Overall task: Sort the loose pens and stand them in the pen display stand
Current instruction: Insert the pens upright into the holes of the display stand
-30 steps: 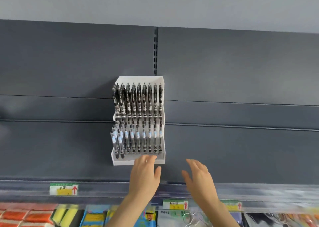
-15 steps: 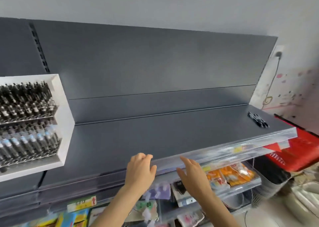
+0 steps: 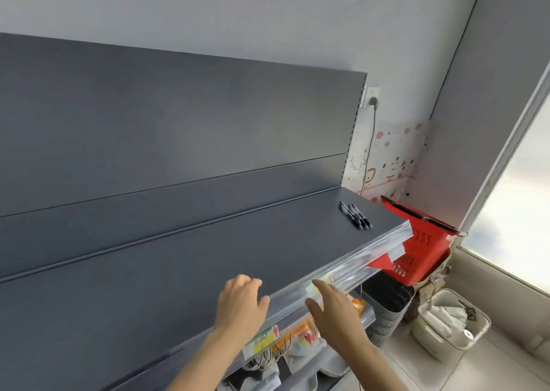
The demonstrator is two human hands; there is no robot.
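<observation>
A dark grey shop shelf runs along a pale wall, and its front edge carries a clear price rail.

The fingers of the left hand are loosely bent and hold nothing. The fingers of the right hand are nearly straight and close together, with the thumb apart, and they are empty too. The loose pens lie in a small bundle just behind the rail, close to its far right end and well apart from both hands. The pen display stand is not in view.

I think the main danger is at that end of the rail. The pens are round and lie near the corner, so a fast or sideways reach may roll them over the rail, down toward the red basket that stands below and beyond its right end. A grab at the whole bundle with one hand may also leave one pen behind or let it slip out. Because the stand is out of sight, carrying the pens back without looking could put them in a wrong row.

Both hands hover at the near part of the rail, backs toward the camera. The left one is over the shelf just behind the rail, the right one just in front of it. I cannot tell whether either touches it. Both forearms rise from the lower edge of the view.
</observation>
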